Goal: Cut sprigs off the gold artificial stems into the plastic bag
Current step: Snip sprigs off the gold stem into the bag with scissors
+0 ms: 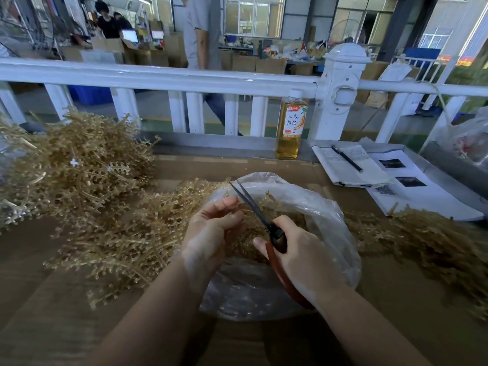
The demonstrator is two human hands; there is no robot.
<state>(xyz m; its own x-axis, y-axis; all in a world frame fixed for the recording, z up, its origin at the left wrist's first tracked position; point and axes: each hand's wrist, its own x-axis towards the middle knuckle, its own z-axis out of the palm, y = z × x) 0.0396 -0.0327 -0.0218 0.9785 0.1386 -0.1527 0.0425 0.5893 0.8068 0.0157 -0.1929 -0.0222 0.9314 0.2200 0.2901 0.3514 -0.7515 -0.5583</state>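
From the head camera, my left hand (pixel 211 231) sits over the mouth of the plastic bag (pixel 311 207), its fingers (pixel 224 204) curled in and pinching a thin gold stem (pixel 249 211) that runs across toward the blades. My right hand (pixel 303 257) is wrapped round the red-brown handles of the scissors (pixel 274 236), whose dark blades are parted a little and point up and away, with the stem lying against them just beyond my left fingertips. Below both hands the bag lies open on the brown tabletop (pixel 39 299), and a mound of cut gold sprigs (pixel 285 220) already shows through it, just past my right fingers.

Uncut gold stems (pixel 79 165) are heaped well to the left of my left fingers, with more spread close beside that hand. Another loose gold bundle (pixel 422 233) lies off to the right of my right fingers. Farther off, a bottle of amber drink (pixel 289 125) stands by the white railing (pixel 158 75).

I judge I am mid-cut, with the task well under way. The next move calls for closing the blades on the stem above the bag so the sprig drops inside.
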